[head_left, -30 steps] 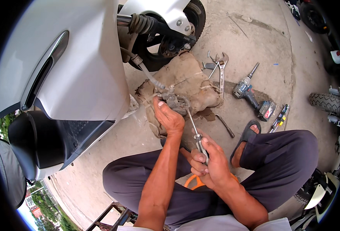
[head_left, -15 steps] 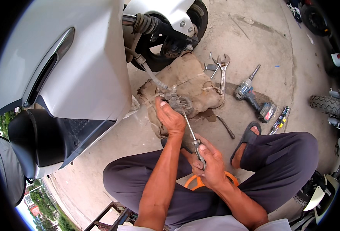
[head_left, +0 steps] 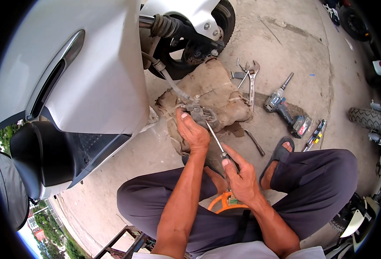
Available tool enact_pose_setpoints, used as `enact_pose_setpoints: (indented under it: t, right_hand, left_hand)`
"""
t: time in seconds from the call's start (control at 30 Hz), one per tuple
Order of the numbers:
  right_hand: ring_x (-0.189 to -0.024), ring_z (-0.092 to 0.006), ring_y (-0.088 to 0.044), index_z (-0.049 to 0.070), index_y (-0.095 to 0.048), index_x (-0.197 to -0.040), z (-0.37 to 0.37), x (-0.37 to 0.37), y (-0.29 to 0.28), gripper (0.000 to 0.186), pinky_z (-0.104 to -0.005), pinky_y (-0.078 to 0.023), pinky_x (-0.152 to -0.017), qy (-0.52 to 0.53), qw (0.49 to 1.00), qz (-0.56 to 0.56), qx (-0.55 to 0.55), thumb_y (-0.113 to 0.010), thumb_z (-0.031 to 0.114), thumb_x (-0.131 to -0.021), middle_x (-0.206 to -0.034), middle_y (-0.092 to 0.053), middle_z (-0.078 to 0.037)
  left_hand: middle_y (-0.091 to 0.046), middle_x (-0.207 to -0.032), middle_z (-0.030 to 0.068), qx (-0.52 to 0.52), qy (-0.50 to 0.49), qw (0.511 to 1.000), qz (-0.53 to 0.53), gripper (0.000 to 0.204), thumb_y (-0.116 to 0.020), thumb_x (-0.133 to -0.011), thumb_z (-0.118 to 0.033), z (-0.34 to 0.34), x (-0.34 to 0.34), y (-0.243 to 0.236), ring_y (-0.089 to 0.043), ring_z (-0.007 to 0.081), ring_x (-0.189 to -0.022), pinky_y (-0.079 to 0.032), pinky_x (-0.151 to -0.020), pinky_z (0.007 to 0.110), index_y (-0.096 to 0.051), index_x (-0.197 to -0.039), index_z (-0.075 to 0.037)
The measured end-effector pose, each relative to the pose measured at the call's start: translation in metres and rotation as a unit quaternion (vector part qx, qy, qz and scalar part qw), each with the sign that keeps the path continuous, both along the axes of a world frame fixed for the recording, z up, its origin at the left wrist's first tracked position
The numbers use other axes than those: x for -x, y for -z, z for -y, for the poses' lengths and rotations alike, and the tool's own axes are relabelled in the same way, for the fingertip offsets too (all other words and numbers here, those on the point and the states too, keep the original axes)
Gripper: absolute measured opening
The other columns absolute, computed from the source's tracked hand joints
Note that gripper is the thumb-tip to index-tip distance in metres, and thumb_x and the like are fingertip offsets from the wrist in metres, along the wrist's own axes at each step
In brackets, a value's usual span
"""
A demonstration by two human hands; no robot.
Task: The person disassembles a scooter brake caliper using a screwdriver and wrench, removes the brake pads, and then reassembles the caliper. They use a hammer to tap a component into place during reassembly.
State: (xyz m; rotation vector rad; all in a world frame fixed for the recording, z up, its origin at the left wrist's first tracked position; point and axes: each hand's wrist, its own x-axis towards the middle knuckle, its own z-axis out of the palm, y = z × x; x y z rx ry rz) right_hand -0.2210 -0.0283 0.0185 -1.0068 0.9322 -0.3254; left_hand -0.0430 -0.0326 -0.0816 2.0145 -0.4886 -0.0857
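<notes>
The right hand is closed around the dark handle of a screwdriver, thumb along the near side and forefinger stretched forward beside it; the bright shaft slants away to the left, its tip at the near side of a grimy metal caliper. The left hand grips that caliper at its left end, thumb on the near face, the other fingers mostly hidden. The caliper is over the near part of a brown cloth pad, inward from the pad's left corner; whether it rests on the cloth or is held just above cannot be told. A pale hose runs from it across the pad's left part up to the scooter, whose front wheel stands beyond the pad's far edge. Just past the pad's right edge an adjustable wrench lies on the concrete ground, with smaller metal pieces beside its head. Off the pad's near right corner lies a dark rod; farther right are a cordless power tool and, just beside its battery end, a narrow yellow-and-black item. Nearer the body, an orange ring-shaped object shows between the person's legs.
</notes>
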Motion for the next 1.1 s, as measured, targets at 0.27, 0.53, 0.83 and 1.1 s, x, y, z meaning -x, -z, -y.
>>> enact_pose_setpoints:
  t: [0.27, 0.53, 0.83, 1.1]
  right_hand:
    - [-0.064, -0.0304, -0.067, 0.002, -0.052, -0.147, -0.017, -0.013, 0.002, 0.045, -0.0377, -0.052, -0.065, -0.041, 0.975, -0.085, 0.199, -0.058, 0.009, -0.103, -0.08, -0.068, -0.02]
    - [-0.065, -0.0305, -0.065, 0.0, -0.045, -0.152, -0.044, -0.026, 0.03, 0.052, -0.0394, -0.051, -0.064, 0.012, 0.947, -0.072, 0.312, -0.057, 0.003, -0.102, -0.078, -0.063, -0.021]
    - [-0.067, -0.0325, -0.066, 0.002, -0.042, -0.155, -0.051, -0.029, 0.041, 0.057, -0.0409, -0.052, -0.065, 0.018, 0.94, -0.07, 0.334, -0.057, 0.003, -0.101, -0.08, -0.064, -0.023]
    - [-0.088, -0.0443, -0.068, 0.001, -0.047, -0.15, -0.033, -0.011, 0.023, 0.052, -0.0461, -0.055, -0.079, -0.013, 0.968, -0.079, 0.237, -0.06, 0.006, -0.1, -0.104, -0.068, -0.028]
  left_hand:
    - [-0.058, -0.133, 0.0345, 0.031, -0.005, 0.999, -0.034, 0.057, -0.036, -0.11, -0.033, 0.004, 0.001, -0.002, -0.055, 0.0453, -0.121, -0.041, -0.107, 0.043, -0.053, -0.134, 0.016]
    - [-0.05, -0.085, 0.0284, 0.045, -0.001, 0.993, 0.105, 0.039, -0.033, -0.107, -0.028, 0.006, -0.003, 0.004, -0.044, 0.0454, -0.075, -0.038, -0.073, 0.049, -0.05, -0.098, 0.006]
    - [-0.058, -0.11, 0.0326, 0.01, 0.007, 1.0, 0.025, 0.046, -0.035, -0.109, -0.03, 0.003, 0.0, -0.006, -0.053, 0.048, -0.099, -0.041, -0.092, 0.047, -0.053, -0.119, 0.012]
    - [-0.062, -0.122, 0.0335, -0.01, 0.025, 1.0, -0.006, 0.051, -0.036, -0.11, -0.029, 0.0, -0.004, -0.005, -0.057, 0.0473, -0.109, -0.043, -0.099, 0.045, -0.056, -0.127, 0.014]
